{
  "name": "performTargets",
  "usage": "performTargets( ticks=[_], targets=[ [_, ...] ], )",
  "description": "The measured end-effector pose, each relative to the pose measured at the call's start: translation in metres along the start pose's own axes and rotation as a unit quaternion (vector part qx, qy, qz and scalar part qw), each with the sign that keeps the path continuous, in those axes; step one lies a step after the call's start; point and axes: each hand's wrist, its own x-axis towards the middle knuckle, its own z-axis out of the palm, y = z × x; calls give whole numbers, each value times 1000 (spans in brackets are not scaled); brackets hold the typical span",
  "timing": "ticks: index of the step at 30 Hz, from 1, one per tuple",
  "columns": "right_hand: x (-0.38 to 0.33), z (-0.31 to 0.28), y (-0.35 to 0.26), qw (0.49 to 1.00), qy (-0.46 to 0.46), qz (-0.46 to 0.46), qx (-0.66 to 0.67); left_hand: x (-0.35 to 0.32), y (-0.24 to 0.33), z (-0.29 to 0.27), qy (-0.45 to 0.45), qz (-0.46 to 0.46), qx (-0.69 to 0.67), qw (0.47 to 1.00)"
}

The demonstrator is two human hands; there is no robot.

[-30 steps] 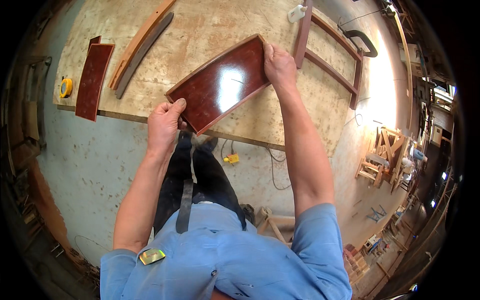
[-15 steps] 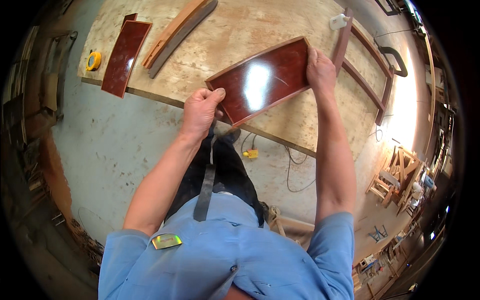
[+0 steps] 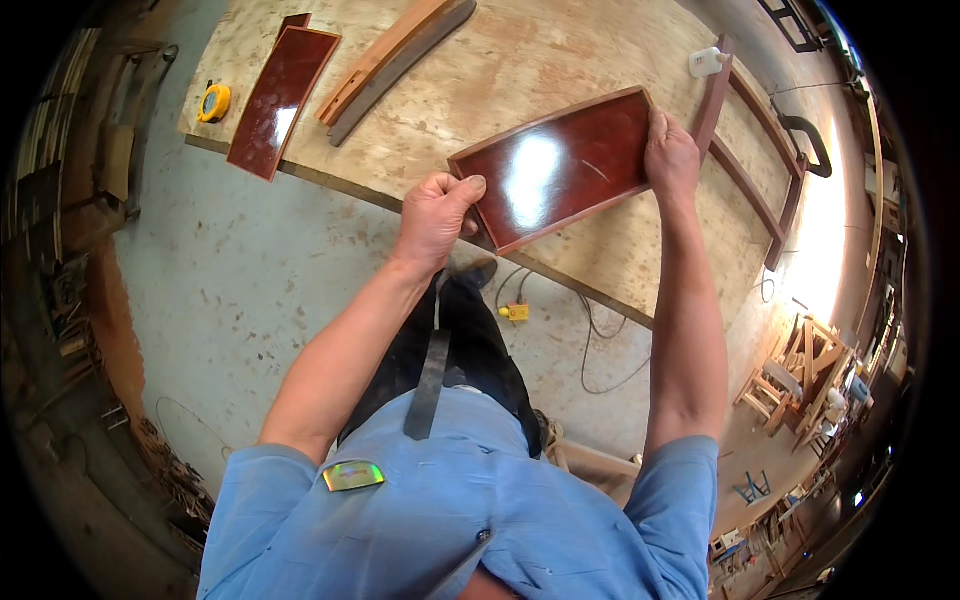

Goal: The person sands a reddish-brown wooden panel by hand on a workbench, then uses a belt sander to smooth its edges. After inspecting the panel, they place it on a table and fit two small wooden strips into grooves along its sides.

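Both my hands hold a glossy dark-red wooden panel (image 3: 590,165) with a thin lighter edge, tilted over the front edge of the workbench (image 3: 400,140). My left hand (image 3: 437,218) is closed on its near left corner, thumb on the top face and the other fingers partly hidden. My right hand (image 3: 672,155) grips the right end, fingers mostly out of sight behind it. Bright light reflects off the panel's face, and a pale streak shows to the right of the glare.
On the bench lie another red panel (image 3: 283,100), curved wooden pieces (image 3: 400,65), a yellow tape measure (image 3: 213,103), a white bottle (image 3: 706,62) and a dark-red wooden frame (image 3: 745,170). A yellow box (image 3: 514,312) with cables rests on the floor, and wooden scraps (image 3: 800,370) are piled at right.
The view has shifted, so the bench and floor items sit farther right in the picture. My hands keep the same hold on the panel, which is tilted slightly differently.
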Motion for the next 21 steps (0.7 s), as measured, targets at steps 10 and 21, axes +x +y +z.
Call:
performTargets(
  ticks=[10, 21],
  targets=[
    [1, -1, 0, 1000, -13, -4, 18, 0, 0, -3, -9, 6, -4, 1000],
    [0, -1, -1, 1000, -20, 0, 7, 0, 1, -4, -22, 9, -15, 1000]
  ],
)
